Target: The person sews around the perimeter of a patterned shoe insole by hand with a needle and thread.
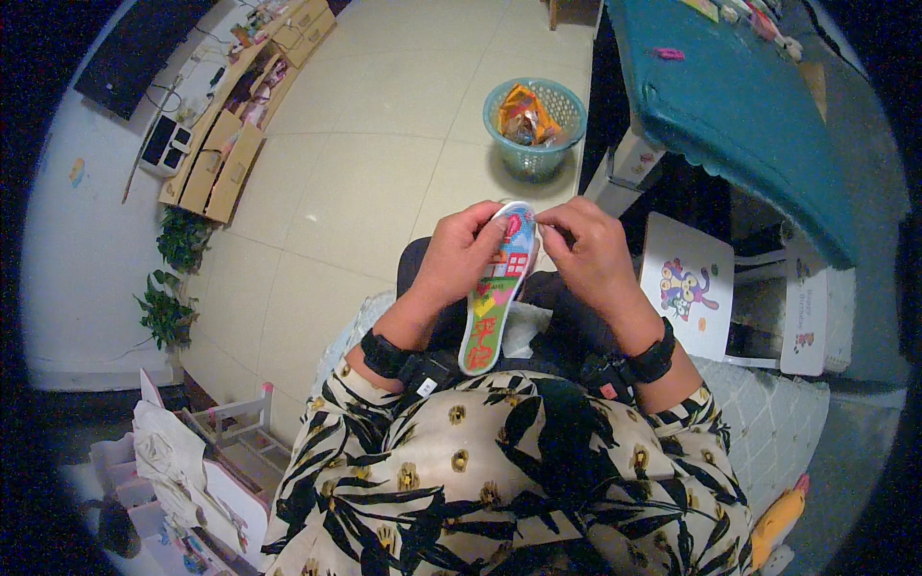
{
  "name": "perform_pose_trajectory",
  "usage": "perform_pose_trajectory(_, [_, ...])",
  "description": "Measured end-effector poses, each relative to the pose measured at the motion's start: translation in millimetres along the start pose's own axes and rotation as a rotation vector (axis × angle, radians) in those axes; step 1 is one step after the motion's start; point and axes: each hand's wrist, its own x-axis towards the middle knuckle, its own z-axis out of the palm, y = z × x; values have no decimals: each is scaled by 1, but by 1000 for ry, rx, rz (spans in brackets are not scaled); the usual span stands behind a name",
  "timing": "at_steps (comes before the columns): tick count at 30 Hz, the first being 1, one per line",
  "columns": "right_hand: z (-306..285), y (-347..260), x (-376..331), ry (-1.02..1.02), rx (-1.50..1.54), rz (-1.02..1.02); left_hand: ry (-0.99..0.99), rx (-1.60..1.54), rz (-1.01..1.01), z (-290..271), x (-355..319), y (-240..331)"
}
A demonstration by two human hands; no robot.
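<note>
A colourful embroidered insole (497, 283) with a white edge is held up over my lap, its upper end tilted to the right. My left hand (456, 252) grips its upper left side, thumb on the patterned face and fingers behind. At the insole's upper right edge is my right hand (588, 248), thumb and forefinger pinched together. Whatever sits in that pinch, such as a needle or thread, is too small to make out. Below the insole's right side lies a crumpled white cloth or tissue (524, 328) on my lap.
Ahead on the tiled floor stands a green-blue plastic basket (535, 161) holding an orange packet. A table with a teal cover (730, 115) is at the right, beside a white child's chair (687, 288) with a cartoon animal. Plants (168, 307) and a wooden cabinet (223, 168) line the left wall.
</note>
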Motion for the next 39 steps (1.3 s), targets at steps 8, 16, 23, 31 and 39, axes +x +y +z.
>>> perform_pose_trajectory(8, [5,4,1,-34,70,106,-24,280,166,7,-2,6])
perform_pose_trajectory(16, [7,36,-5,-128,616,529,-108,-40,-16,6,0,-5])
perform_pose_trajectory(23, [12,36,-17,-345,1159,777,-228,-129,2,8,0,-5])
perform_pose_trajectory(31, [9,25,-19,-317,1324,759,-299,-329,-97,13,2,-10])
perform_pose_trajectory(39, [26,28,-24,-26,1478,794,-253,-131,38,12,2,-14])
